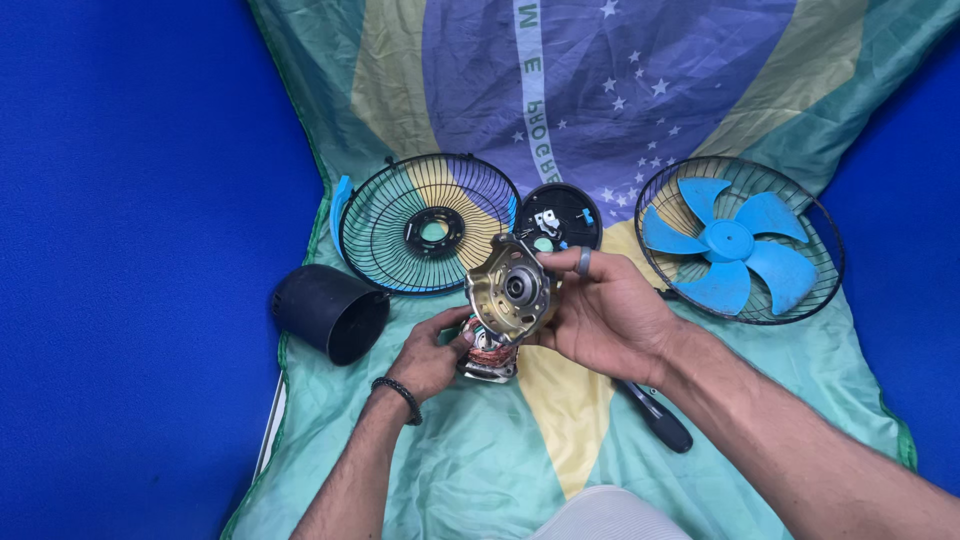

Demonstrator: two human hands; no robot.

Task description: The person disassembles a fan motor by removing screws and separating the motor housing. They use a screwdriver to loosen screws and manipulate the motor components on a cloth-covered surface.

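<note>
Right hand [610, 310] grips motor end plate [510, 290]; left hand [430, 360] clasps motor [488, 355]; grilles flank, cloth near body free.

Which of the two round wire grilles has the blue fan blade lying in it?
The right grille, beside the right hand, holds the blue fan blade. The left grille holds none.

A blue surface [120, 250] carries a flag cloth [480, 450] (green, yellow, blue) bearing fan parts.

Both hands, left [428, 362] and right [608, 315], meet with fingers curled.
</note>
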